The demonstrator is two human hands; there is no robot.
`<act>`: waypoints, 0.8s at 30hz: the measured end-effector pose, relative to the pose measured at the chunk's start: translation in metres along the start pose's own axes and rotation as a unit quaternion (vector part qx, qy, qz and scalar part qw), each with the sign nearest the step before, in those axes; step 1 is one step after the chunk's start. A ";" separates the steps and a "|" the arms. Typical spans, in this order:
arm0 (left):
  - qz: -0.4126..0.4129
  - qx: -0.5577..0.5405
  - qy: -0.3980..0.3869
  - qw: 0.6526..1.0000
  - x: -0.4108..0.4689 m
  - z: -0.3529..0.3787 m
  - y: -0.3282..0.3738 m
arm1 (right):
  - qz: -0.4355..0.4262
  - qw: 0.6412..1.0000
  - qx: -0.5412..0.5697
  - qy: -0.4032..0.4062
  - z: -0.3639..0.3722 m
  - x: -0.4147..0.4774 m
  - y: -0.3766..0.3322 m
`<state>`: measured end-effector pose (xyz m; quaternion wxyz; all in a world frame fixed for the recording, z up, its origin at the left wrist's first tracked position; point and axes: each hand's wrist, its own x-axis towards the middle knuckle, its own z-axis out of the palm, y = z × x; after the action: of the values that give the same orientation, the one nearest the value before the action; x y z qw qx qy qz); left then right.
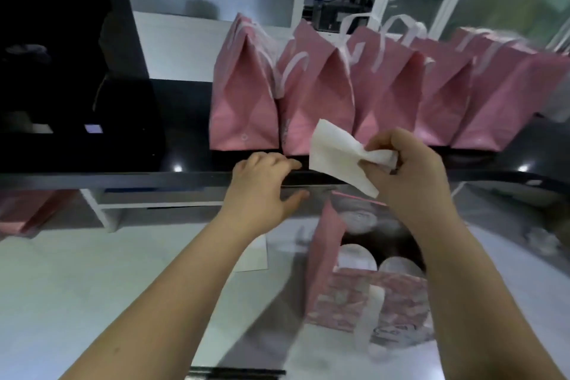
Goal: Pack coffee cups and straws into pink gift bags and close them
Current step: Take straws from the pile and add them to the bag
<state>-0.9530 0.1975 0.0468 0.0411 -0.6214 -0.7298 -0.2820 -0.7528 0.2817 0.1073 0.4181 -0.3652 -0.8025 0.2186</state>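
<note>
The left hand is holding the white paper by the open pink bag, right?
No. The head view shows the right hand holding the white paper by the open pink bag. The left hand only rests on the black counter edge.

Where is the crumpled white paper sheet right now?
Head view, right of centre: the white paper sheet is pinched in the right hand, above the open pink gift bag.
</note>
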 end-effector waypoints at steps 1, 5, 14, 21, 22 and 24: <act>0.016 -0.007 -0.009 1.000 0.004 0.006 0.014 | 0.007 1.000 -0.013 0.004 -0.016 -0.005 0.007; 0.068 -0.029 -0.050 0.996 0.011 0.033 0.059 | 0.077 0.994 -0.075 -0.019 -0.055 -0.030 0.046; 0.097 -0.053 -0.023 0.994 -0.001 0.078 0.086 | 0.084 0.966 -0.195 -0.150 -0.058 -0.064 0.118; 0.092 -0.025 -0.107 0.990 0.000 0.082 0.076 | -0.087 0.943 -0.285 -0.152 -0.031 -0.050 0.128; 0.086 -0.014 -0.125 0.988 0.001 0.082 0.076 | -0.101 0.937 -0.291 -0.163 -0.028 -0.048 0.130; 0.084 -0.005 -0.143 0.986 0.001 0.084 0.076 | -0.108 0.924 -0.311 -0.196 -0.026 -0.045 0.135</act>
<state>-0.8582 0.2427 0.0040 -0.0431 -0.7147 -0.6717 -0.1899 -0.6598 0.3343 0.0100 0.1389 -0.3374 -0.9308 -0.0215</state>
